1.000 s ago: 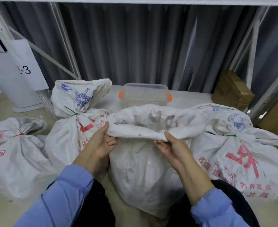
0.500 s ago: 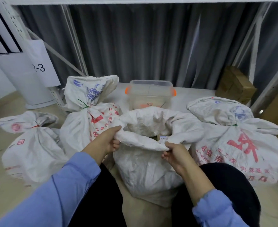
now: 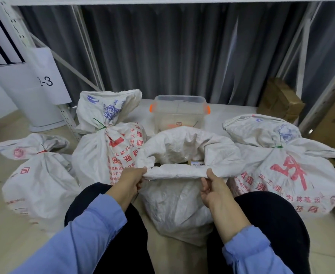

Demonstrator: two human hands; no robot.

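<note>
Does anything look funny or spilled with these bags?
Nothing is spilled. Only the middle sack differs: its mouth is open, its near rim gripped by the left hand and right hand, while the three sacks around it are tied shut.

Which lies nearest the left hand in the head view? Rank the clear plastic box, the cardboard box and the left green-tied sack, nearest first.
From the left hand, gripping the rim of the open sack:
1. The left green-tied sack, right behind it, left side.
2. The clear plastic box, farther back, centre.
3. The cardboard box, far back right.
</note>
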